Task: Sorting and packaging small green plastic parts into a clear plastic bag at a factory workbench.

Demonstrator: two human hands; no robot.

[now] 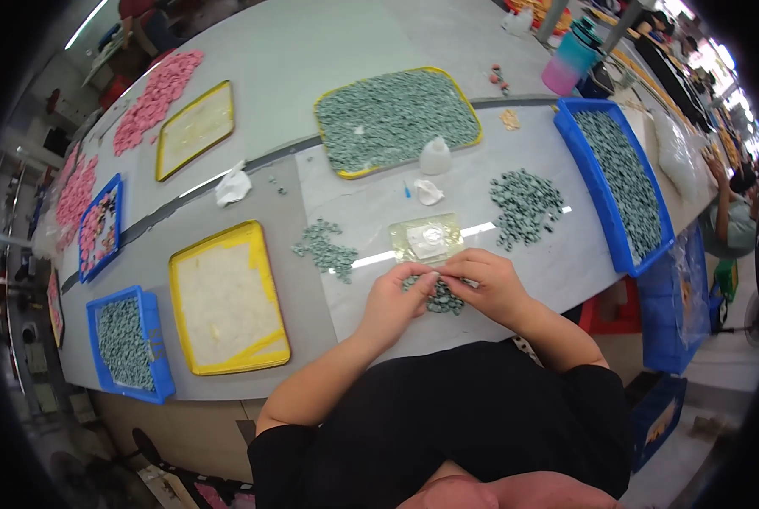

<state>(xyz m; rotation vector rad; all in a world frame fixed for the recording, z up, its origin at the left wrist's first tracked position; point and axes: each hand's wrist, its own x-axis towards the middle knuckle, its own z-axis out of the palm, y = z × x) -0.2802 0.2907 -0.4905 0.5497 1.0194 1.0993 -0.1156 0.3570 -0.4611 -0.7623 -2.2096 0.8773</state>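
My left hand (392,299) and my right hand (491,287) meet over the near part of the table, fingertips pinched together. What they hold between them is too small to make out. Just beneath the fingers lies a small heap of grey-green pieces (446,301), partly covered by the hands. A yellowish translucent pad (402,243) with a white patch on it lies directly beyond the fingertips. Looser piles of similar pieces spread out to the left (329,251) and to the right (525,204). Farther back are a crumpled white tissue (429,192) and a white squeeze bottle (435,158).
A yellow-rimmed tray of green pieces (396,114) sits at the back. Blue bins of pieces stand at the right (573,144) and left (158,343). A yellow-edged tray (227,297) lies left; pink pieces (155,102) cover the far left. A tumbler (570,58) stands back right.
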